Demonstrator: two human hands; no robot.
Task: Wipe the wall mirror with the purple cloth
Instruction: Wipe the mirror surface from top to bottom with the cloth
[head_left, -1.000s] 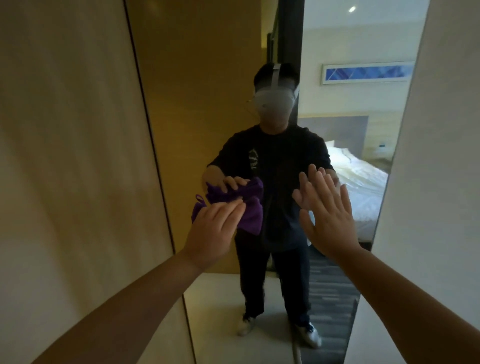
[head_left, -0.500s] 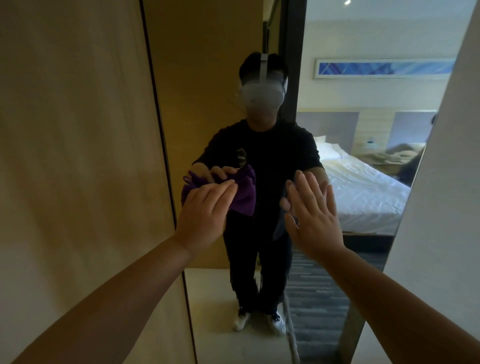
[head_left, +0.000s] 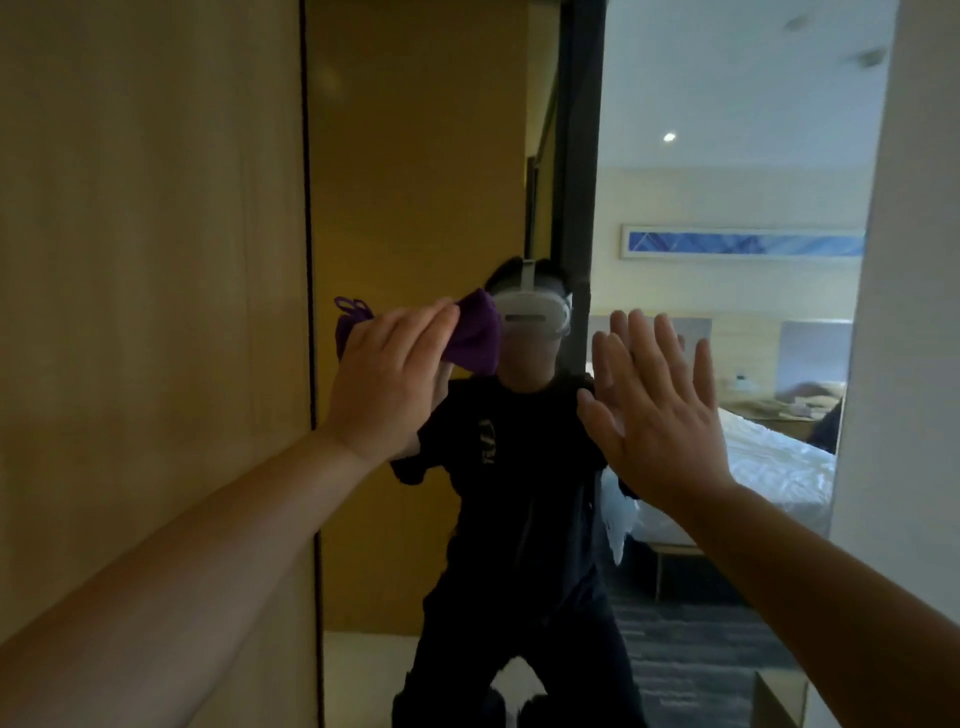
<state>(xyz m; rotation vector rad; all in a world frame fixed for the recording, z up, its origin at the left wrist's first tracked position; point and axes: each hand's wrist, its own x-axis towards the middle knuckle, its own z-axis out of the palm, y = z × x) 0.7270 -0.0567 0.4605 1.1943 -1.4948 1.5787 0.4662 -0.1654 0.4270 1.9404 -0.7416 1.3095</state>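
Observation:
The tall wall mirror (head_left: 426, 156) fills the middle of the view, between a wooden panel on the left and a white wall on the right. My left hand (head_left: 387, 382) presses the purple cloth (head_left: 472, 335) flat against the glass near the mirror's left edge. Most of the cloth is hidden behind that hand; its folds stick out to the left and right. My right hand (head_left: 657, 410) is spread wide, fingers up, palm toward the glass to the right of the cloth. It holds nothing. The mirror shows a person in dark clothes wearing a white headset.
A wooden wall panel (head_left: 150, 312) borders the mirror on the left. A white wall (head_left: 914, 364) stands close on the right. The mirror reflects a bedroom with a white bed (head_left: 779, 467), a blue picture and grey carpet.
My left hand has slid the cloth upward on the glass, from chest height of the reflection to head height. My right hand rose with it. The view has tilted up.

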